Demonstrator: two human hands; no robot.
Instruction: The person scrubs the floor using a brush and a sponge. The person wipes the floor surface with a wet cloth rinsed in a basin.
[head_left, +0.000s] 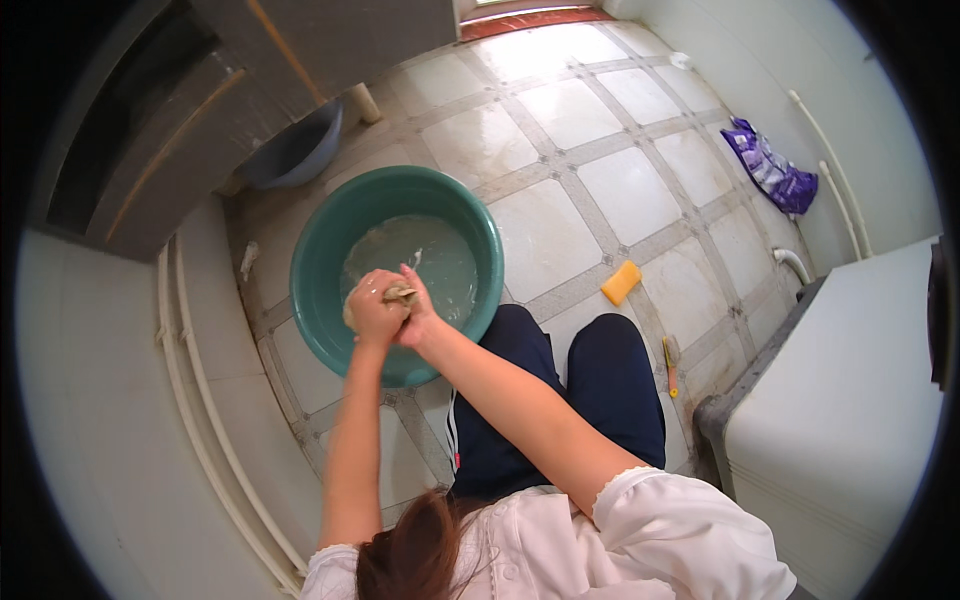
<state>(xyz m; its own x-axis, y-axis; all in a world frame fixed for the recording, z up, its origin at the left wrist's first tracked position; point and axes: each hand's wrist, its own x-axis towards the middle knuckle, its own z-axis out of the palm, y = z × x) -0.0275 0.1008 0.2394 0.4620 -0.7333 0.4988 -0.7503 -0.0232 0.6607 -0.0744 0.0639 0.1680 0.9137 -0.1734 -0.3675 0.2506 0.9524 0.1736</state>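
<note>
A round green plastic basin stands on the tiled floor, holding cloudy water. Above its near left part, my left hand is closed around a bunched, wet, beige-grey cloth. Pressed against the same cloth from the right is my right hand; its thumb or a finger points up towards the far side. Both hands touch each other, and part of the cloth is hidden between the fingers. A little white foam floats just beyond them.
A yellow-orange sponge and a small brush lie on the floor to the right. A purple bag rests by the right wall. A blue-grey basin sits under the dark cabinet. Pipes run along the left wall; a white appliance stands right.
</note>
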